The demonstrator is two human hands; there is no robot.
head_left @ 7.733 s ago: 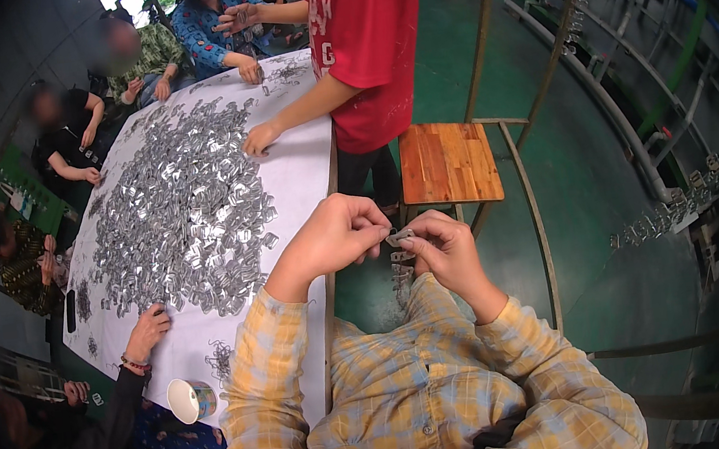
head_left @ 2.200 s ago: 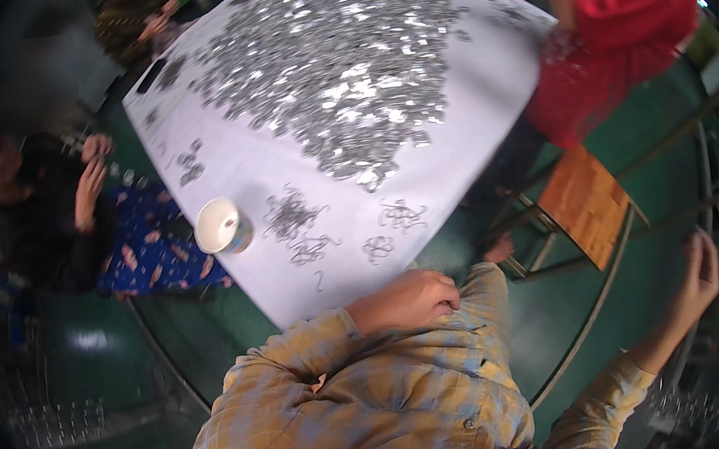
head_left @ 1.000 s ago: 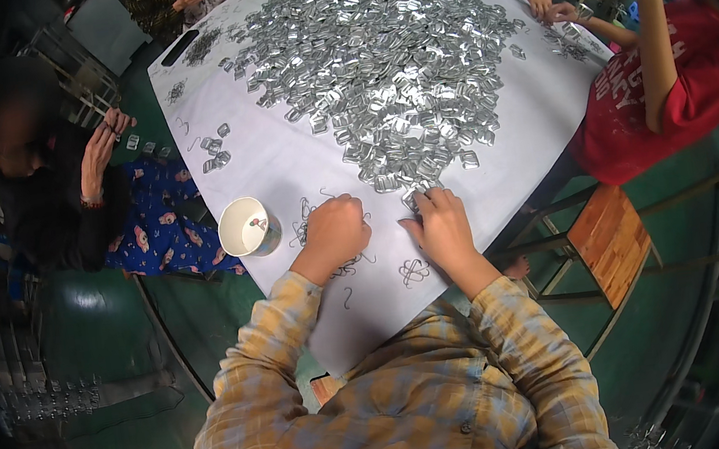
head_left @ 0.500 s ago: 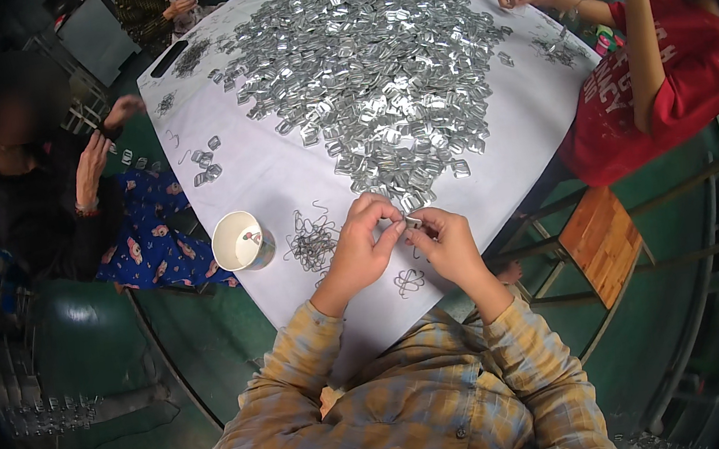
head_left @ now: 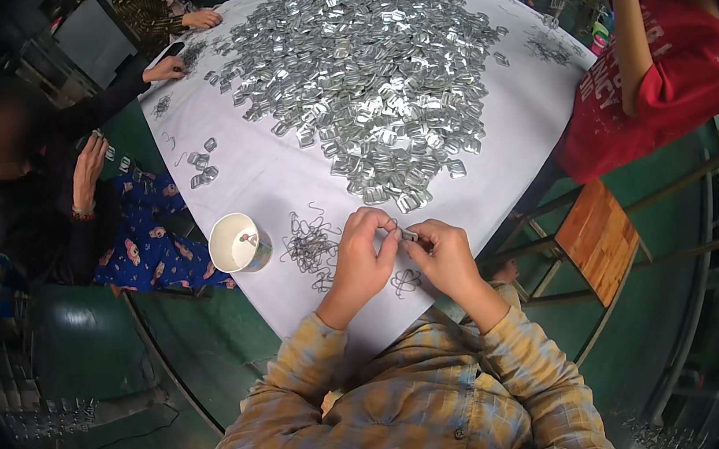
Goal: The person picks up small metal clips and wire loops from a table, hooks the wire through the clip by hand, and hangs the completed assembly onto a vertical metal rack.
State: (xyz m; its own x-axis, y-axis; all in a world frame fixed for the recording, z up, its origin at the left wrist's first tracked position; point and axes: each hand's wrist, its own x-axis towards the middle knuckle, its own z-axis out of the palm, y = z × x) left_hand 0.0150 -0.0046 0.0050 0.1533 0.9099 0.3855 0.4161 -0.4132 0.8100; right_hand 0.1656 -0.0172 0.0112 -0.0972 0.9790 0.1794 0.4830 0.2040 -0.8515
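Just in front of the pile, my left hand (head_left: 363, 255) and my right hand (head_left: 445, 255) meet, both with fingers pinched. Between their fingertips is a small silver metal piece (head_left: 409, 236), mostly covered, so its full shape is hidden. The large pile (head_left: 370, 81) beyond my hands is made of flat, shiny, roughly square metal pieces. Left of my left hand lies a tangle of thin bent wire hooks (head_left: 310, 243). A smaller bunch of wire hooks (head_left: 405, 282) rests on the white tabletop (head_left: 270, 181) between my wrists.
A white paper cup (head_left: 219, 254) stands at the table's left edge. Several loose metal pieces (head_left: 204, 168) lie beyond it. Co-workers sit around: one in dark sleeves (head_left: 119, 101) at left, one in a red shirt (head_left: 668, 56) at right. A wooden stool (head_left: 599, 241) stands at right.
My hands remain pinched together around the small piece, with slight finger movement. The co-worker at left has reached one hand onto the table's edge. Hands at the far side have shifted.
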